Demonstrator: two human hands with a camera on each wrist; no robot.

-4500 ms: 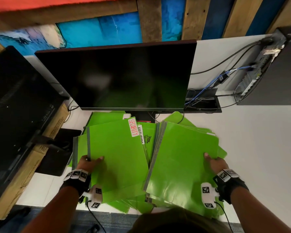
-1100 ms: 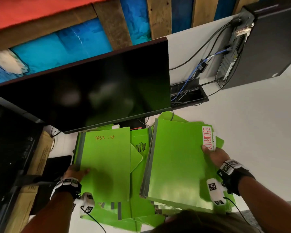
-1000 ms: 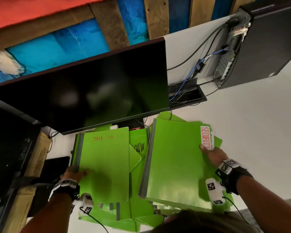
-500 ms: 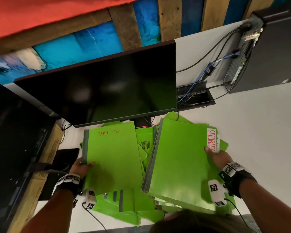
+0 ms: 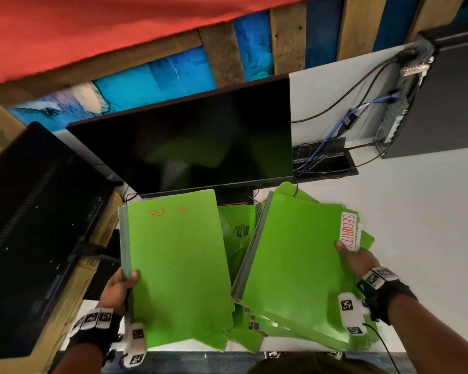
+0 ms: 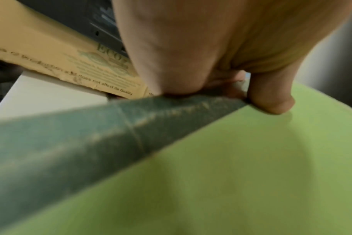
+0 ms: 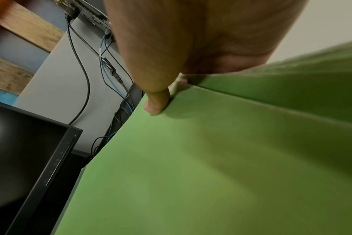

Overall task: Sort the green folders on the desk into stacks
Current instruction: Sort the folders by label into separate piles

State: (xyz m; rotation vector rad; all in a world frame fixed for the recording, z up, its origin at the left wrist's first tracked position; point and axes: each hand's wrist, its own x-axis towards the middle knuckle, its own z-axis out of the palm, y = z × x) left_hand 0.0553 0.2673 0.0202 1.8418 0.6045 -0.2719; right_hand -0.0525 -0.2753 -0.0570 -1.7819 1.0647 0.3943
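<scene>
Head view: the left hand [image 5: 119,290] pinches the grey spine of the TASK LIST folder [image 5: 179,268], thumb on top. That folder lies at 3 o'clock from it, long side running 12 to 6. The right hand [image 5: 355,261] grips the SECURITY folder [image 5: 295,257] at its right edge, so it lies at 9 o'clock. More loose folders [image 5: 238,233] sit between and under them on the desk [image 5: 422,238]. No boxes or trays hold any.

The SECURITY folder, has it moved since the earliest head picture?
Yes, rightward. The SECURITY folder tops the right pile, pinched by the right hand, its label beyond the monitor's right edge; earlier it lay under the monitor's middle.
</scene>
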